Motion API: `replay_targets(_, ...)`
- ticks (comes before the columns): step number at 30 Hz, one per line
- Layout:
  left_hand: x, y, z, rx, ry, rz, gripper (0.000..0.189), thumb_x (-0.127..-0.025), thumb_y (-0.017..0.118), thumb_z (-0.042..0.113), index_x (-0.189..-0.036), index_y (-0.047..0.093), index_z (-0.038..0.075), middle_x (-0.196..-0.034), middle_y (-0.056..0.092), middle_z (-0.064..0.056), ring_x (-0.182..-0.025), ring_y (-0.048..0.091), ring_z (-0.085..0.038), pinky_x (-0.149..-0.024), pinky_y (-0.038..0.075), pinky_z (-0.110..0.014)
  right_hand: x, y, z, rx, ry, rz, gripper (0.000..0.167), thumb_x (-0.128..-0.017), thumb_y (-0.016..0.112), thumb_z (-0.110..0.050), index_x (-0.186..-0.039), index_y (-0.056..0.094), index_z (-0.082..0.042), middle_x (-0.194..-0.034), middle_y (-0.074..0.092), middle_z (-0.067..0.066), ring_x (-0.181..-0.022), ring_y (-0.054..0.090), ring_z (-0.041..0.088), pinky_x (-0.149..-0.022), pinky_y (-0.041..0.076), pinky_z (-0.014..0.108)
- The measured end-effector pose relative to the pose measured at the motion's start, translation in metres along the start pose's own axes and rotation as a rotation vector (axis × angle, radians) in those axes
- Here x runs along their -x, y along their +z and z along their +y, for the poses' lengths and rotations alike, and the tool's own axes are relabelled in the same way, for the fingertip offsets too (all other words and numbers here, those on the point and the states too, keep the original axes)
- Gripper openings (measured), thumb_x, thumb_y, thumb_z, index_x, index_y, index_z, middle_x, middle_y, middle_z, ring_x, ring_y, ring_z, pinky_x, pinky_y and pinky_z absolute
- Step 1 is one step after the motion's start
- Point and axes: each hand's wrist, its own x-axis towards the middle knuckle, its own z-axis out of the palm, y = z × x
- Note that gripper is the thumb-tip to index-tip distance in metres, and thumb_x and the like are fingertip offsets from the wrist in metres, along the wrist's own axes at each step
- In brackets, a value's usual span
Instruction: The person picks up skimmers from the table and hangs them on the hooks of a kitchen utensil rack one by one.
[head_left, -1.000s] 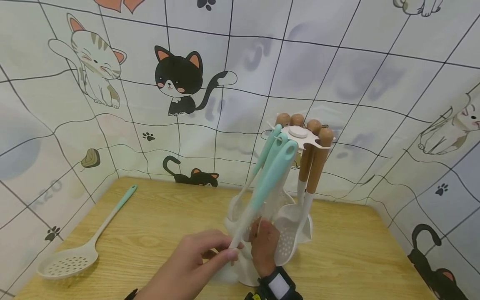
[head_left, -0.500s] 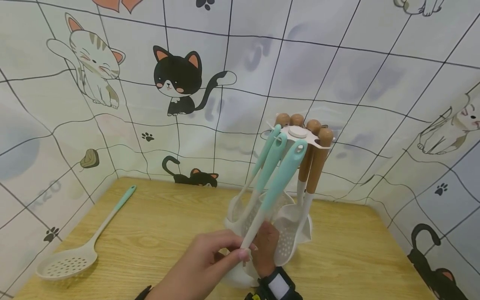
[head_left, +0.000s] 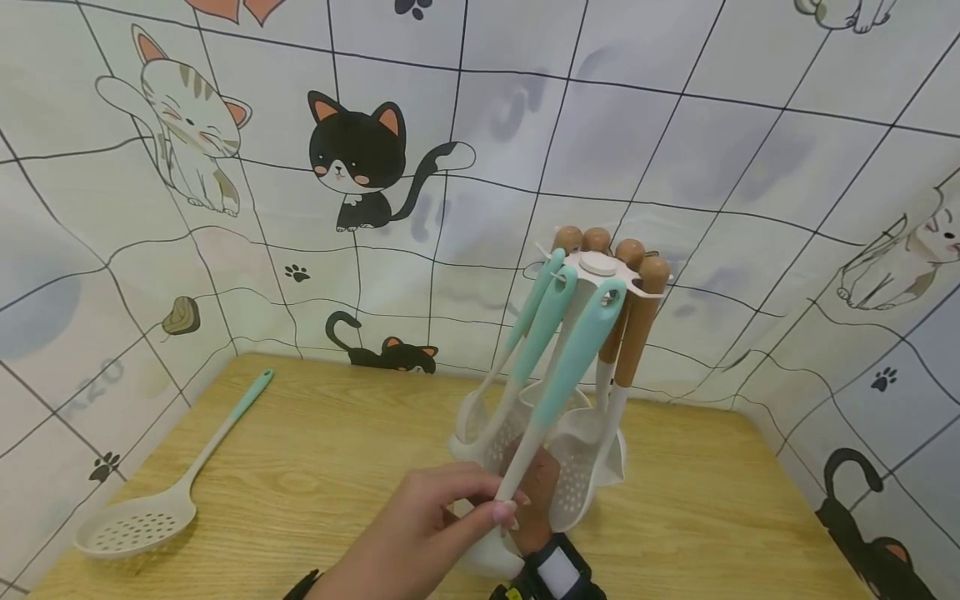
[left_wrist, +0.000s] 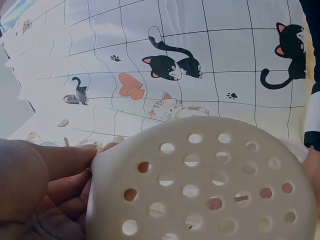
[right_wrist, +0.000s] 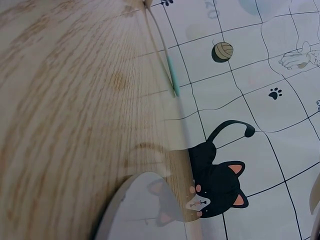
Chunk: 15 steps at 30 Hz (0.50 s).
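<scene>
In the head view my left hand (head_left: 431, 525) pinches the white shaft of a teal-handled skimmer (head_left: 566, 367), tilted with its handle end up. That handle's hole is beside the disc top of a white rotating utensil rack (head_left: 597, 265); whether it touches a hook I cannot tell. The left wrist view shows its perforated head (left_wrist: 200, 175) close up, beside my left hand (left_wrist: 55, 185). Behind the shaft, my right hand (head_left: 538, 504) grips the rack's stand low down, its fingers partly hidden. In the right wrist view a white rounded edge (right_wrist: 145, 210) is near the table.
Two teal-handled utensils (head_left: 546, 325) and several brown-handled ones (head_left: 637, 325) hang on the rack. Another perforated skimmer (head_left: 138, 523) lies at the left of the wooden table (head_left: 330, 433). A cat-patterned sheet (head_left: 510, 167) stands behind and on both sides.
My left hand has moved right with the skimmer, and its handle end has shifted right along the rack's top, away from the other teal handles. The right hand stays at the stand.
</scene>
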Motion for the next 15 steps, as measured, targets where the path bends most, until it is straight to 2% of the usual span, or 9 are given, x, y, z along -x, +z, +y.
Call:
replay_targets(1, -0.0004, 0.0008, 0.0001, 0.000, 0.003, 0.001, 0.024, -0.100, 0.063, 0.030, -0.109, 0.075, 0.012, -0.106, 0.075, -0.011, -0.094, 0.063, -0.002, -0.069, 0.060, -0.025, 0.0005, 0.0007, 0.0005, 0.144, -0.028, 0.067, 0.032, -0.092, 0.041, 0.015, -0.071, 0.056, -0.005, -0.068, 0.055, -0.020, -0.059, 0.048, -0.009, -0.046, 0.039, 0.019)
replay_targets(4, -0.0018, 0.0026, 0.0002, 0.005, -0.010, 0.003, 0.024, -0.099, 0.063, 0.030, -0.108, 0.075, 0.011, -0.105, 0.075, -0.010, -0.094, 0.063, -0.001, -0.069, 0.060, -0.023, 0.0009, 0.0003, 0.0009, 0.113, -0.033, 0.060, 0.037, -0.090, 0.040, 0.017, -0.075, 0.059, -0.010, -0.068, 0.056, -0.019, -0.058, 0.048, -0.007, -0.044, 0.037, 0.027)
replay_targets(6, -0.0029, 0.0037, 0.0001, 0.011, -0.033, 0.003, 0.025, -0.099, 0.064, 0.031, -0.107, 0.075, 0.011, -0.107, 0.075, -0.010, -0.095, 0.063, -0.001, -0.070, 0.060, -0.022, 0.0014, -0.0003, 0.0007, 0.055, 0.001, 0.052, 0.041, -0.091, 0.039, 0.017, -0.079, 0.060, -0.016, -0.069, 0.058, -0.019, -0.058, 0.050, -0.007, -0.044, 0.038, 0.025)
replay_targets(7, -0.0035, 0.0041, 0.0000, 0.017, -0.047, 0.002, 0.025, -0.099, 0.064, 0.031, -0.107, 0.075, 0.011, -0.108, 0.074, -0.010, -0.096, 0.062, -0.002, -0.071, 0.059, -0.021, 0.0016, -0.0005, 0.0006, 0.086, 0.006, 0.050, 0.041, -0.091, 0.039, 0.017, -0.081, 0.061, -0.017, -0.070, 0.057, -0.020, -0.059, 0.050, -0.008, -0.045, 0.039, 0.023)
replay_targets(9, -0.0042, 0.0048, -0.0001, 0.026, -0.075, 0.000, 0.026, -0.099, 0.064, 0.032, -0.107, 0.075, 0.011, -0.112, 0.074, -0.011, -0.098, 0.062, -0.002, -0.072, 0.058, -0.020, 0.0020, -0.0005, 0.0000, 0.198, 0.007, 0.052, 0.036, -0.091, 0.042, 0.017, -0.080, 0.060, -0.011, -0.067, 0.057, -0.016, -0.060, 0.049, -0.010, -0.048, 0.041, 0.019)
replay_targets(13, -0.0054, 0.0060, -0.0003, 0.040, -0.115, -0.005, 0.024, -0.099, 0.064, 0.031, -0.109, 0.075, 0.012, -0.116, 0.073, -0.012, -0.097, 0.063, -0.003, -0.074, 0.058, -0.020, 0.0014, 0.0003, -0.0007, 0.543, -0.061, 0.065, 0.018, -0.087, 0.051, 0.017, -0.078, 0.054, 0.002, -0.059, 0.052, 0.001, -0.060, 0.043, -0.010, -0.050, 0.040, 0.014)
replay_targets(15, -0.0060, 0.0064, -0.0005, 0.042, -0.127, -0.006, 0.024, -0.100, 0.063, 0.030, -0.110, 0.075, 0.012, -0.117, 0.073, -0.013, -0.097, 0.063, -0.003, -0.074, 0.058, -0.020, 0.0003, 0.0010, -0.0010, 0.549, -0.071, 0.076, 0.018, -0.086, 0.052, 0.017, -0.076, 0.052, 0.003, -0.057, 0.050, 0.011, -0.058, 0.042, -0.008, -0.048, 0.040, 0.015)
